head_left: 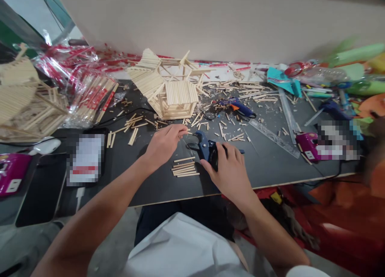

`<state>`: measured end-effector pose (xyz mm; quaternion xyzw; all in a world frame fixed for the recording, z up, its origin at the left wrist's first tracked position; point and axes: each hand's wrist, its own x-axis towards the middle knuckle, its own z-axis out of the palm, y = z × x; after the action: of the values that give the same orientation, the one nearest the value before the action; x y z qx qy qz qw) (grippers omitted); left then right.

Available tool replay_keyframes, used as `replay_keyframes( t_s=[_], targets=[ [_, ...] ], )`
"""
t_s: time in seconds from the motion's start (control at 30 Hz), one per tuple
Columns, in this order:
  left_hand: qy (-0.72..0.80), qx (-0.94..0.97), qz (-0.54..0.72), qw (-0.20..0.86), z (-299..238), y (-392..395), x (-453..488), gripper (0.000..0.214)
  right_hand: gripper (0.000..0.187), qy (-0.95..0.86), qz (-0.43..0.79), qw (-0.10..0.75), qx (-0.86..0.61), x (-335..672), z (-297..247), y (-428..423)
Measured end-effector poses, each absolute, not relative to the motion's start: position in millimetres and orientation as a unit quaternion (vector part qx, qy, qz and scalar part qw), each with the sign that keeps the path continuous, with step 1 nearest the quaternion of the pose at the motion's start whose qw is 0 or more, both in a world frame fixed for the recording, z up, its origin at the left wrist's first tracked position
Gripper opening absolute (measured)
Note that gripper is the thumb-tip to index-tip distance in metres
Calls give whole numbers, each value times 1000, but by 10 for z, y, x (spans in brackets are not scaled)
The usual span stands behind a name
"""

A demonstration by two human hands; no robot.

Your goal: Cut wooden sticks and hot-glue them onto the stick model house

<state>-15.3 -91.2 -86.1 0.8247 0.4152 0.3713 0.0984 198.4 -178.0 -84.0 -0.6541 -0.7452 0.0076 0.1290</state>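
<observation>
The left hand [164, 142] rests on the dark table [270, 164], thumb and fingertips pressed together on what looks like a thin wooden stick [186, 133]; the stick is small and partly hidden, and its free end points toward the blue cutter [206, 146]. The right hand [230, 168] is wrapped around the cutter's handles, fingers curled over them, with the tool's head facing the left hand just beside the stick. Between the two wrists a small stack of cut sticks [185, 167] lies flat on the table. Behind the hands stands a stick-built model house [167, 90], with loose offcuts scattered around it. A blue glue gun [237, 106] lies to its right, and a clear ruler [273, 138] lies slanted beyond the right hand
</observation>
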Motion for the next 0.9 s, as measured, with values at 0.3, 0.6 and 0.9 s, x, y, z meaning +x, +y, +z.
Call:
replay_keyframes(
  t_s=[0.3,0.6,0.9],
  targets=[
    [397,818,389,150,-907,-910,-214,26,13,-843,215,314,-380,1923,-325,-1052],
    [416,754,387,329,-887,-860,-213,6,26,-821,356,317,-316,1859,-531,-731],
    [382,705,362,475,-876,-839,-154,10,42,-755,493,295,-315,1908,-709,-725]
  ],
)
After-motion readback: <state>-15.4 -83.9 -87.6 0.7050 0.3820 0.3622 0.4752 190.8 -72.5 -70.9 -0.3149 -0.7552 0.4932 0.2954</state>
